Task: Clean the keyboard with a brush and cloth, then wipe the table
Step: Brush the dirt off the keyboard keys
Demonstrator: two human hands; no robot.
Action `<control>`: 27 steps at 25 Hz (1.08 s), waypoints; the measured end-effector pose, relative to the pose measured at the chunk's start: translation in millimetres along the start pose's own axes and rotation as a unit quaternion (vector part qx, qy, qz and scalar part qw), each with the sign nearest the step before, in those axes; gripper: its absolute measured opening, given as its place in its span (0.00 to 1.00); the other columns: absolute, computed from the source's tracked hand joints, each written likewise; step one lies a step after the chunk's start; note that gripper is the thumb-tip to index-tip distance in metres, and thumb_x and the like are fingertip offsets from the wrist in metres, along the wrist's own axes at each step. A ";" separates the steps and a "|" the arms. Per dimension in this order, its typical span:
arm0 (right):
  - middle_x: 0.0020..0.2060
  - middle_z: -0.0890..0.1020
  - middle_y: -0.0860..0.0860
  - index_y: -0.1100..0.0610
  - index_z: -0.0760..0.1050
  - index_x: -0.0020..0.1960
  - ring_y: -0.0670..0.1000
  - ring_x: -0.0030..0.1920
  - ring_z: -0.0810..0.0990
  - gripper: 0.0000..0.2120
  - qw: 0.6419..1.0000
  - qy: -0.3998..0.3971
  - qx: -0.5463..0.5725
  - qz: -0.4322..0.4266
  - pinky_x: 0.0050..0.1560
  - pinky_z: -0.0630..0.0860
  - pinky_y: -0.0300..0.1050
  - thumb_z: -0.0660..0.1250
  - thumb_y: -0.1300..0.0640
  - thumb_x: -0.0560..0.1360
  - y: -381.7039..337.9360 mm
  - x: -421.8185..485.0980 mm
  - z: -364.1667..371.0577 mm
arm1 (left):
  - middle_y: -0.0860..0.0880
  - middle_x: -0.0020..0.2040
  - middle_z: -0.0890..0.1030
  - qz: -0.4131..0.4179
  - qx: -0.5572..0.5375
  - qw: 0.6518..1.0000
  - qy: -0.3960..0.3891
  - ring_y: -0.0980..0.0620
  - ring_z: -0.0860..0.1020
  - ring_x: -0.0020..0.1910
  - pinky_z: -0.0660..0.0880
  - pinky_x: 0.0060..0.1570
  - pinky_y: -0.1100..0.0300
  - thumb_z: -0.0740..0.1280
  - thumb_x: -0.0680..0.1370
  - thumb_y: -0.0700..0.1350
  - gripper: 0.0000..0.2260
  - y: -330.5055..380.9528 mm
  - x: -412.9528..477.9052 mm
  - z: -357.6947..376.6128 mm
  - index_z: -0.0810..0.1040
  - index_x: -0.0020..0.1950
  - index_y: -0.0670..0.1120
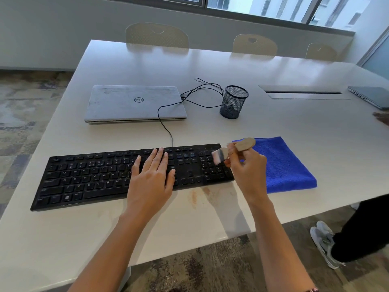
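A black keyboard (88,178) lies across the near part of the white table (210,66). My left hand (150,178) rests flat on its keys, fingers straight, right of the letter block. My right hand (248,171) grips a small wooden-handled brush (233,149), whose bristles hover blurred over the number pad at the keyboard's right end. A folded blue cloth (288,167) lies on the table just right of the keyboard, partly behind my right hand.
A shut grey laptop (134,103) sits behind the keyboard, its cable (166,123) looping to a black mesh pen cup (233,102). A brownish stain (194,198) marks the table near the keyboard's front. Another person's legs and shoes (328,243) stand at the right.
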State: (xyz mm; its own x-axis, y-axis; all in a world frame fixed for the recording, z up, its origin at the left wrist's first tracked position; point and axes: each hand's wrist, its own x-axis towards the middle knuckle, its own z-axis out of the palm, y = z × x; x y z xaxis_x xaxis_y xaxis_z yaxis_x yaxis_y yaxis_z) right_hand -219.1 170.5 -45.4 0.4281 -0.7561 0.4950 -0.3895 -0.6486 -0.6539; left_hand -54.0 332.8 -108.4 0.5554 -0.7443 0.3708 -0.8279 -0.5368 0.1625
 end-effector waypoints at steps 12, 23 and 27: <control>0.30 0.82 0.52 0.61 0.81 0.42 0.51 0.31 0.80 0.21 0.999 -0.034 0.006 -0.015 0.36 0.78 0.52 0.63 0.46 0.81 -9.6 17.3 15.5 | 0.46 0.73 0.69 -0.001 0.000 1.000 -0.001 0.50 0.65 0.74 0.58 0.73 0.42 0.50 0.81 0.56 0.26 0.0 0.3 0.1 0.70 0.73 0.44; 0.22 0.70 0.50 0.54 0.64 0.29 0.52 0.25 0.71 0.23 0.995 -0.074 -0.070 0.014 0.29 0.67 0.48 0.62 0.53 0.82 -19.8 17.4 -7.7 | 0.46 0.73 0.70 -0.001 0.000 1.000 0.003 0.51 0.65 0.74 0.58 0.73 0.43 0.50 0.81 0.56 0.26 0.2 -0.2 -0.4 0.71 0.72 0.44; 0.23 0.68 0.45 0.55 0.66 0.32 0.46 0.22 0.71 0.21 0.994 -0.030 -0.085 0.066 0.29 0.67 0.31 0.62 0.55 0.83 -38.5 1.7 8.1 | 0.46 0.73 0.70 -0.003 0.004 1.000 0.005 0.51 0.66 0.74 0.59 0.73 0.42 0.51 0.81 0.56 0.25 0.6 -0.1 -0.7 0.71 0.72 0.44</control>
State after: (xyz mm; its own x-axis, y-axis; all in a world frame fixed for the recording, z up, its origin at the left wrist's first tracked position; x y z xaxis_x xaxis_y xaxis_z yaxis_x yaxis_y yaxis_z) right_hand -196.7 194.8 -24.0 0.4110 -0.8320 0.3727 -0.5748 -0.5538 -0.6025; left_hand -54.6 332.8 -107.7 0.5594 -0.7376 0.3781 -0.8240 -0.5446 0.1567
